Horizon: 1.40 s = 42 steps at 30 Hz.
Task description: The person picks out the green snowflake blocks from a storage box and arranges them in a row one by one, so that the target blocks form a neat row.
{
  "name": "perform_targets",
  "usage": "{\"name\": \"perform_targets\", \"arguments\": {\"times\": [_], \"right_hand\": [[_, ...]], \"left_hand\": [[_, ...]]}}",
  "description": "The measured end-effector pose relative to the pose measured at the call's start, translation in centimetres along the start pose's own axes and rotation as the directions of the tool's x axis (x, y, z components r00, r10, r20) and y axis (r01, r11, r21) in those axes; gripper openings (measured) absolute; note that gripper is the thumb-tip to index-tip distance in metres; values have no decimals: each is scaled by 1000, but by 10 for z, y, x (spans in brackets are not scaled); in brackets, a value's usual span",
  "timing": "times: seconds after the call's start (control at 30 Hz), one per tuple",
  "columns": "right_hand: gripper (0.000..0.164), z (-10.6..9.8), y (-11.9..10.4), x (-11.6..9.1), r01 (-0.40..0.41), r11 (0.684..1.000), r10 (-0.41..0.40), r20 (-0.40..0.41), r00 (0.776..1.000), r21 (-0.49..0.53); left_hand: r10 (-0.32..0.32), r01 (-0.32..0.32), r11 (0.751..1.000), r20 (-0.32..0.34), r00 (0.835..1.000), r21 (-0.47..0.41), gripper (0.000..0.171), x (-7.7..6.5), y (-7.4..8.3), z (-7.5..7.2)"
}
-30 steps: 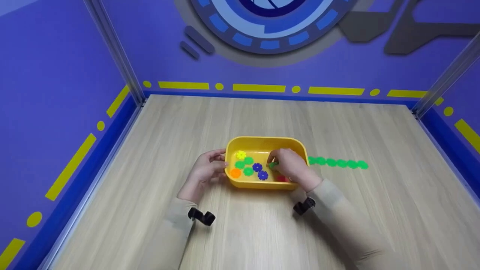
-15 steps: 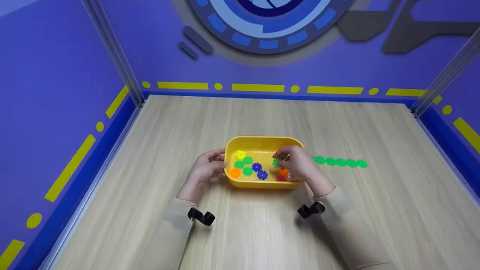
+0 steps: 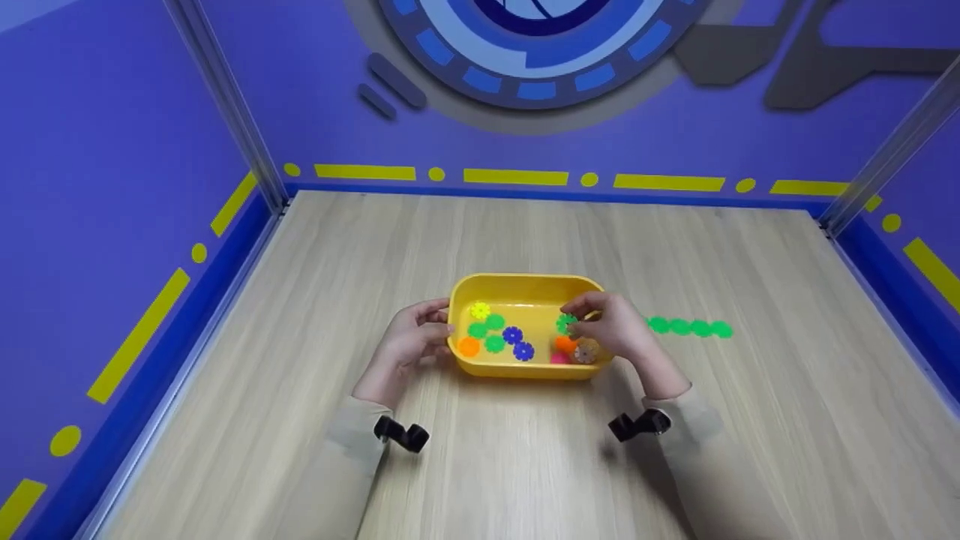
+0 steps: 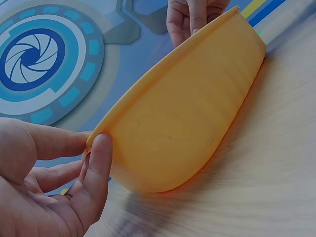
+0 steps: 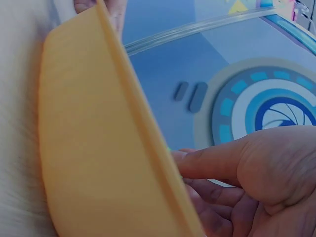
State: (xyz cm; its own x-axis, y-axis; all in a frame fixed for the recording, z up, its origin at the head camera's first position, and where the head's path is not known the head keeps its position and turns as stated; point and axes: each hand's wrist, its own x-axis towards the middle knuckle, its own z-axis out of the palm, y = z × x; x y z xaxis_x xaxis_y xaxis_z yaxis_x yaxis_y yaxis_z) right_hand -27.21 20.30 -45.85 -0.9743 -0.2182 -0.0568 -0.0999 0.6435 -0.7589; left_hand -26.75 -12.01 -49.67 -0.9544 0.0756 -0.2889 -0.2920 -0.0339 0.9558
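Observation:
A yellow plastic tub stands on the table with several toothed, flower-shaped discs in it. At its left end my left hand pinches the rim, thumb and finger on either side of the wall in the left wrist view. My right hand is over the tub's right end, pinching a green disc between thumb and fingers. Near it lie an orange disc, a clear disc and a pinkish-red disc. In the right wrist view the tub's wall hides most of that disc.
To the right of the tub, a straight row of green discs lies on the wood-grain table; my right hand covers its left end. Further left in the tub are green, orange, yellow and purple discs. Blue printed panels enclose the table.
My right hand has drawn rightward inside the tub with the green disc, uncovering the orange and clear discs and covering more of the green row. My left hand stays on the rim.

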Motion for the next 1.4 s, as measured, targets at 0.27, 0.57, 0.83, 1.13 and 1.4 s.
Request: {"name": "perform_targets", "arguments": {"times": [0.27, 0.57, 0.83, 1.13, 1.4], "right_hand": [[26, -14, 7, -3, -38, 998, 37, 10, 999, 58], [29, -27, 11, -4, -62, 995, 62, -2, 998, 77], [33, -37, 16, -7, -105, 986, 108, -18, 994, 126], [38, -53, 22, -12, -106, 988, 114, -61, 992, 114], [41, -68, 30, -16, -90, 985, 104, -86, 991, 150]], "left_hand": [[-8, 8, 1000, 2, 1000, -3, 54, -1, 0, -1], [13, -12, 1000, 9, 1000, -12, 55, -3, 1, -1], [-2, 2, 1000, 0, 1000, -11, 54, -1, 0, -1], [-4, 4, 1000, 3, 1000, 2, 55, -1, 1, -1], [-7, 7, 1000, -2, 1000, -10, 55, -2, 1, -1]]}}
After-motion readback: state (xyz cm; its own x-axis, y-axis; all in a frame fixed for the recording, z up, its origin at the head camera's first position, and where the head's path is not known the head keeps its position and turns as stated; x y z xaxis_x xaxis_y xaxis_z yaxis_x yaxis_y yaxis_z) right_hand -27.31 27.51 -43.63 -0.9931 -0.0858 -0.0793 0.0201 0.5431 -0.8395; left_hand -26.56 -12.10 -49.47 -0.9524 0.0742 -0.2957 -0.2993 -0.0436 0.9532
